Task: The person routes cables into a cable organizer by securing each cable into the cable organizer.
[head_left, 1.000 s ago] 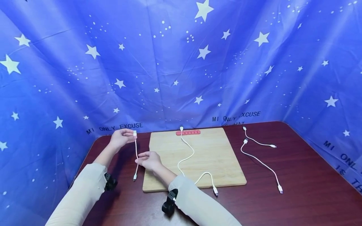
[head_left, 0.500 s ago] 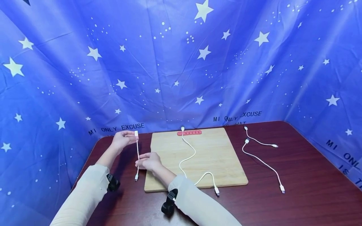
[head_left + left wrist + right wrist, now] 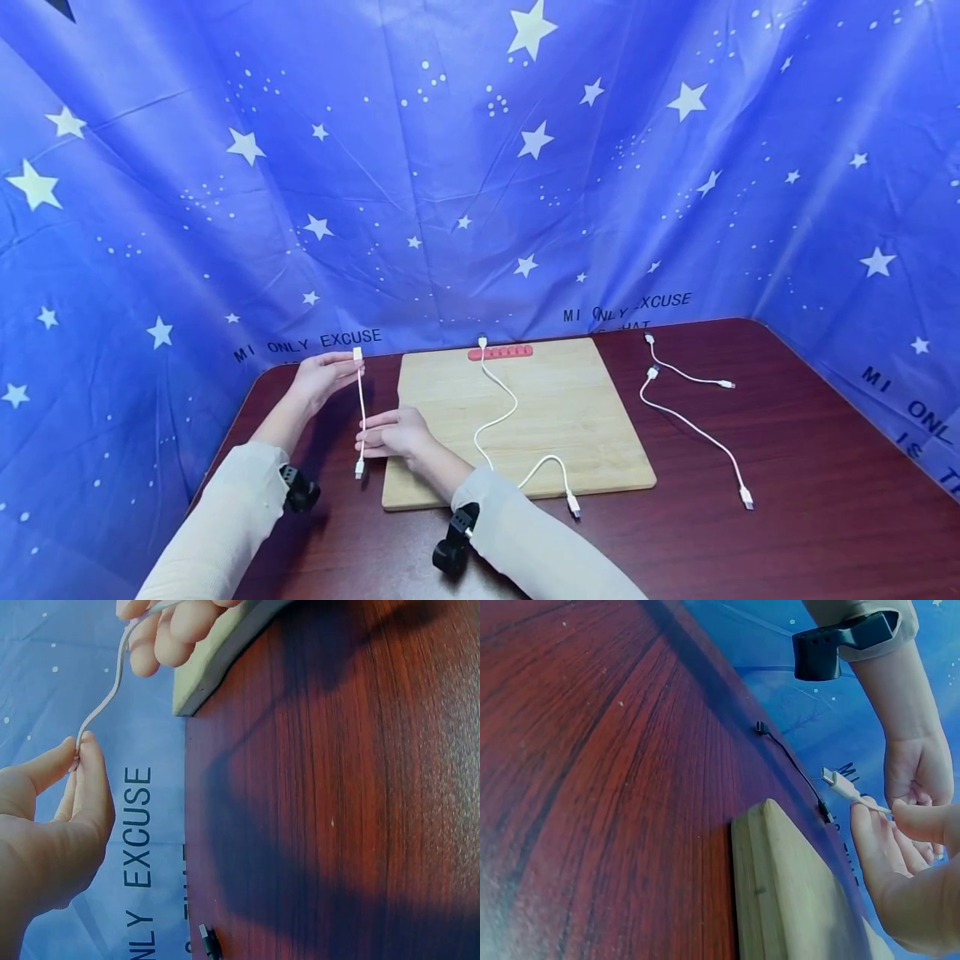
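Observation:
A short white USB cable (image 3: 362, 400) hangs stretched between both hands, left of the wooden board. Its upper end is pinched by my left hand (image 3: 321, 385), thumb against fingertips, close to the larger plug (image 3: 357, 355). Lower down, my right hand (image 3: 401, 435) holds the cable between thumb and fingers over the board's left edge. The small metal-tipped plug (image 3: 844, 786) sticks out past the right fingertips in the right wrist view. In the left wrist view the cord (image 3: 112, 688) runs slightly bent from one hand to the other.
A wooden board (image 3: 435, 383) lies mid-table with a red slotted strip (image 3: 517, 352) at its back edge. One white cable (image 3: 512, 402) crosses it. Two more white cables (image 3: 693, 432) lie to the right. A short black cable (image 3: 791, 757) lies near the table's back edge.
My right hand has slid a little down the cable toward its lower plug, and its fingers have spread somewhat. My left hand keeps its pinch in nearly the same spot.

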